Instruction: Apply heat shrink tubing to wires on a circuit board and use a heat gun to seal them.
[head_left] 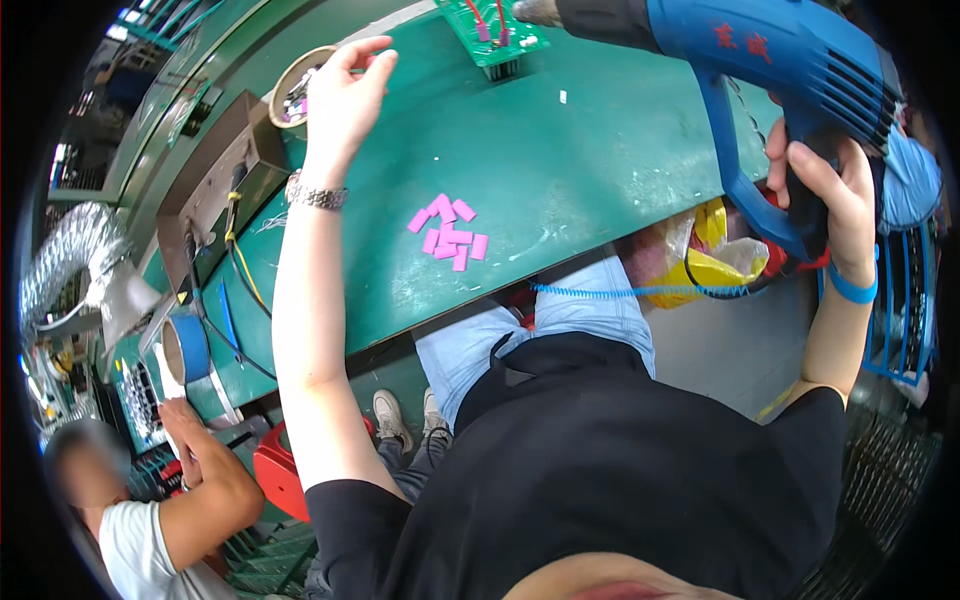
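Observation:
My right hand (835,195) is wrapped round the handle of a blue heat gun (745,45), raised at the upper right. Its metal nozzle points left, close to a green tray-like board (472,22) at the top edge. Red wires with pink sleeves stand up from that board. My left hand (345,100) hovers over the table beside a round tub (290,85) of small parts, thumb and forefinger apart with nothing visible between them. Several short pink sleeves (447,235) lie in a loose pile on the green table (560,170).
A metal box (225,175) with cabled tools stands at the left, near a blue tape roll (187,348). A blue coiled cord (640,292) crosses my lap below the table edge. A yellow bag (715,265) hangs at right. A co-worker (170,520) sits lower left.

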